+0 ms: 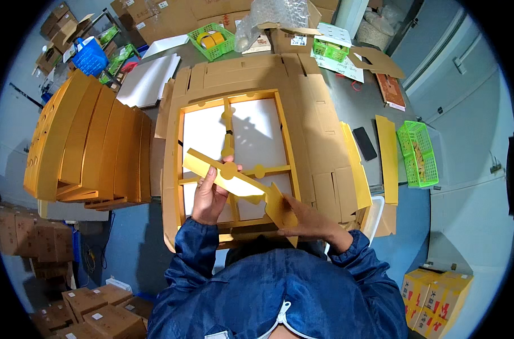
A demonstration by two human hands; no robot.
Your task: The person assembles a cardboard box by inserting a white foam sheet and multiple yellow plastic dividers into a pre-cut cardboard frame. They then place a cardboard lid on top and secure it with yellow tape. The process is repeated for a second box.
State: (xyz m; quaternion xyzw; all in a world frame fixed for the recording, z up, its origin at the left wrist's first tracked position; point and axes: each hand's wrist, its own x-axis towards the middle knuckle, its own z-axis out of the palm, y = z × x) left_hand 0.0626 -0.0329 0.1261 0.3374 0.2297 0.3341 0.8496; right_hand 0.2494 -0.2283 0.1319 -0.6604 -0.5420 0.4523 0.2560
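"Head view: how many hands are at work, and what is in them?"

"Two, both occupied. The left hand [207, 199] pinches a yellow strip [243, 185], thumb on top; the right hand [309, 220] grasps a yellow piece [277, 208] with a cut, angular outline."

"So two parts, or one?"

"I can't tell. They meet, or overlap, between the hands, and whether they are joined doesn't show."

"Where are they?"

"Over the near half of one yellow frame [283, 130], tilted across it. The frame lies on brown cardboard [320, 127]."

"And inside the frame?"

"Two divider lines, one lengthwise [226, 105] and one crosswise [278, 169], making four compartments, with white showing in each. The hands hide part of the crossing."

"What else can you count?"

"One dark phone [364, 143] to the right, between flat yellow lengths [387, 164], at least two. Three green baskets: one at the far side with yellow rolls [213, 39] in it, one partly covered [331, 52], one at the right [417, 153]."

"The yellow stack [90, 141] on the left?"

"Several frame-like pieces leaning together; they overlap too much for a sure count."
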